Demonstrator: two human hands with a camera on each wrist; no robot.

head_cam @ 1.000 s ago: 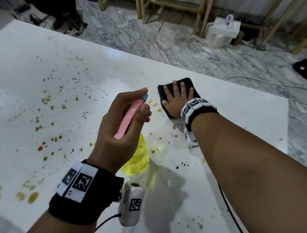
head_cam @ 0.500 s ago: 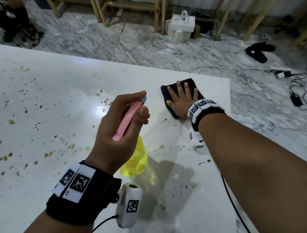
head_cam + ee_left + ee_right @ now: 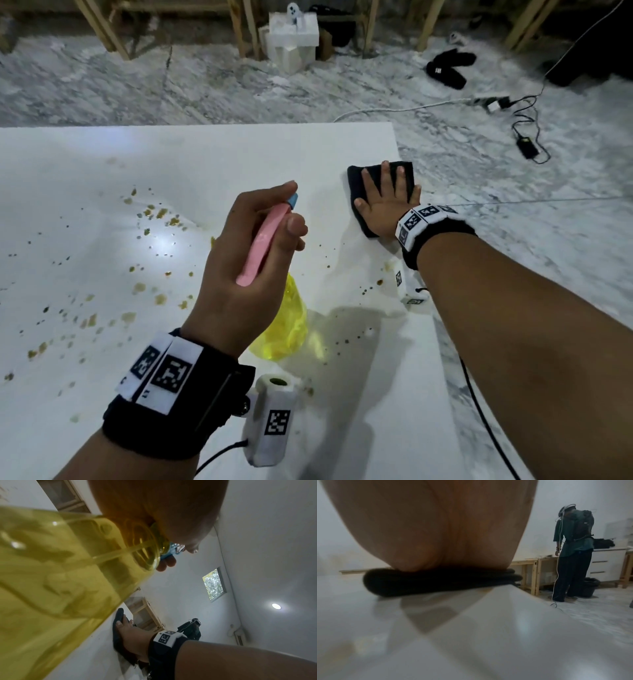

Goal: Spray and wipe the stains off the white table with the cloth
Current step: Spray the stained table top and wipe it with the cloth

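My left hand (image 3: 246, 253) grips a spray bottle (image 3: 284, 325) with a yellow see-through body, pink trigger head and blue nozzle, held above the white table (image 3: 205, 154). The bottle's yellow body (image 3: 60, 574) fills the left wrist view. My right hand (image 3: 387, 202) lies flat, fingers straight, on a folded black cloth (image 3: 356, 178) near the table's far right corner. In the right wrist view the cloth (image 3: 436, 584) is pressed under my palm at the table edge. Brown stains (image 3: 147, 291) speckle the table left of the bottle; a few small spots (image 3: 370, 287) lie between my hands.
The table's right edge (image 3: 411, 212) runs just beside the cloth. Beyond it is marble floor with cables and a power adapter (image 3: 527, 147), black fabric (image 3: 448, 68), a white foam box (image 3: 293, 37) and wooden frames. Another person (image 3: 573, 550) stands by a bucket across the room.
My right hand has slid the cloth rightward to the table's far right corner. The left hand keeps the same hold on the bottle. My view has swung to the right.
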